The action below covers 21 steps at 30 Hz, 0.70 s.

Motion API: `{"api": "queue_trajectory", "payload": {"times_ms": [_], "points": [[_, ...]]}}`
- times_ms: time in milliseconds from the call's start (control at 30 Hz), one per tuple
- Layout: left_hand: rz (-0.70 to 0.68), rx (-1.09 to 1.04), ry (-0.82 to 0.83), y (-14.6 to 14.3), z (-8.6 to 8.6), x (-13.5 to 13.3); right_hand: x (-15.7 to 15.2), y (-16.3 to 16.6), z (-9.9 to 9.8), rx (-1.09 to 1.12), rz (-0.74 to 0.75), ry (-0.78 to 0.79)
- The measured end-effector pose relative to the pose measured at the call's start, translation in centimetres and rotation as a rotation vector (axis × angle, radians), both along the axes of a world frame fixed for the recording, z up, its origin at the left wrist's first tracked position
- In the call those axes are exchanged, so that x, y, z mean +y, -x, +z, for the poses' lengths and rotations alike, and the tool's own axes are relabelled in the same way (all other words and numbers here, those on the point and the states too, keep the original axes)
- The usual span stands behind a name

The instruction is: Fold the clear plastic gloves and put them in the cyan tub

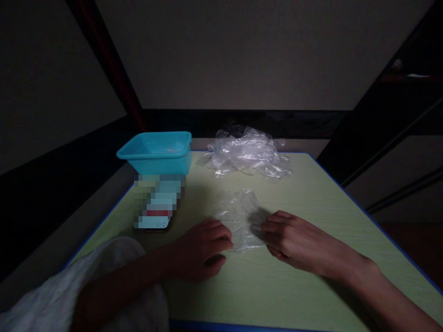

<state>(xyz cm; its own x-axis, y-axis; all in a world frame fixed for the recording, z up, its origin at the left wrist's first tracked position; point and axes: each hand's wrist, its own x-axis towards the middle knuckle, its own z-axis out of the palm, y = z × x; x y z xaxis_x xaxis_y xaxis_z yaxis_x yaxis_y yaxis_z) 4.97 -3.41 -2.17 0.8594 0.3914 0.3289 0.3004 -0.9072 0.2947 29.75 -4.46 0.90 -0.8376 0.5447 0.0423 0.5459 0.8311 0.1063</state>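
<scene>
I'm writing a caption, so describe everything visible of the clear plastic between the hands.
The clear plastic looks thin, filmy and crinkled, with glossy streaks; the table shows through. It lies spread out, roughly flat, on the tabletop. Whether it is bag or sheet is unclear. The right hand is at its right edge, any grip hidden; the left hand is by its near left side, contact uncertain.

At 8 o'clock, a loose, pale grey-white sleeve (pixel 93 263) with a wide opening; left forearm (pixel 138 272) bare beyond it. At 4 o'clock, right forearm (pixel 360 274), bare. Left hand (pixel 202 249) and right hand (pixel 287 237): bare, slender-fingered.
</scene>
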Motion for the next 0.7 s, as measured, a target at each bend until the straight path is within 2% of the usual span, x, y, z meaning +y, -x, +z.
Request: {"api": "queue_trajectory", "payload": {"times_ms": [200,333,500,700], "points": [[0.002,-0.015,-0.015,-0.1,0.0,0.0,0.1,0.1,-0.2,0.007,-0.005,0.032],[0.034,-0.029,-0.059,-0.1,-0.2,-0.1,0.2,0.0,0.3,0.074,-0.029,0.143],[0.121,-0.127,-0.205,-0.1,-0.6,-0.1,0.3,-0.3,1.4,0.167,-0.048,0.288],[0.152,-0.065,-0.364,-0.4,-0.8,0.1,0.5,-0.5,1.6,0.242,-0.051,0.346]]}}
